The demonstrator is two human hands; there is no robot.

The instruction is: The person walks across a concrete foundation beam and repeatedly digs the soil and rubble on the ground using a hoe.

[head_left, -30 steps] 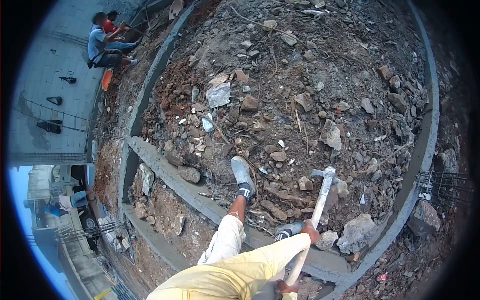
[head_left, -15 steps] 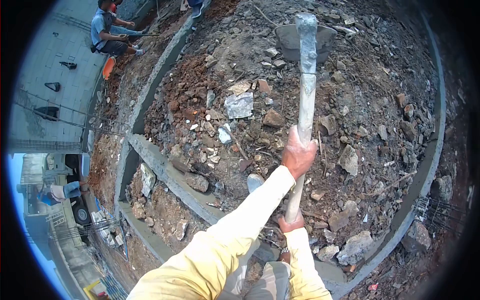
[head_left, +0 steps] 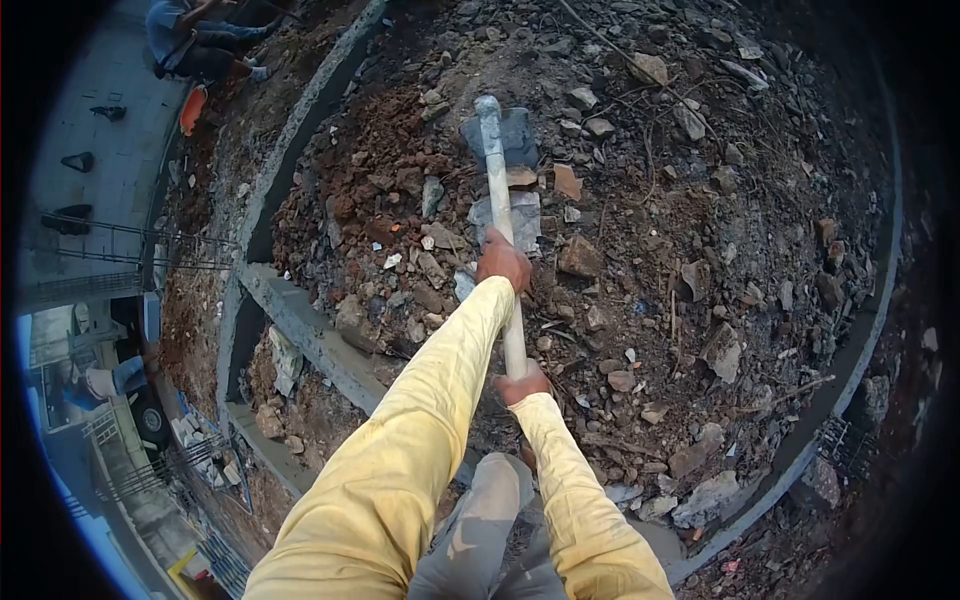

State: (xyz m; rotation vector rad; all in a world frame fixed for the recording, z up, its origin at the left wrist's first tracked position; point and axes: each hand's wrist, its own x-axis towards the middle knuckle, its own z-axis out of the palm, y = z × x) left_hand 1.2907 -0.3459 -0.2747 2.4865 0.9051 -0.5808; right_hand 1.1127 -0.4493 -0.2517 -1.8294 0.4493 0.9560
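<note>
My left hand (head_left: 504, 262) is wrapped round the middle of the pale wooden handle of a hoe (head_left: 498, 190). Lower on the same handle, near its end, my right hand (head_left: 522, 384) is closed as well. Both arms reach forward in yellow sleeves. The hoe's wide, dirty metal blade (head_left: 517, 138) is at the far end, over the rubble and soil; whether it touches the ground I cannot tell. Just below the blade lies a flat grey slab (head_left: 520, 220), partly behind the handle, with reddish-brown soil (head_left: 365, 180) to its left.
Low concrete beams (head_left: 318, 335) edge the plot at left and right (head_left: 880, 310). Rebar (head_left: 835, 440) sticks out at the right. A seated person (head_left: 185, 42) is at the upper left near an orange object (head_left: 193, 110). Another person (head_left: 105, 382) and a vehicle wheel (head_left: 151, 420) show at lower left.
The hoe has swung away from me and to the left, its blade now nearer the grey slab. Both hands have moved left and up with it, still round the handle. The view has shifted.
</note>
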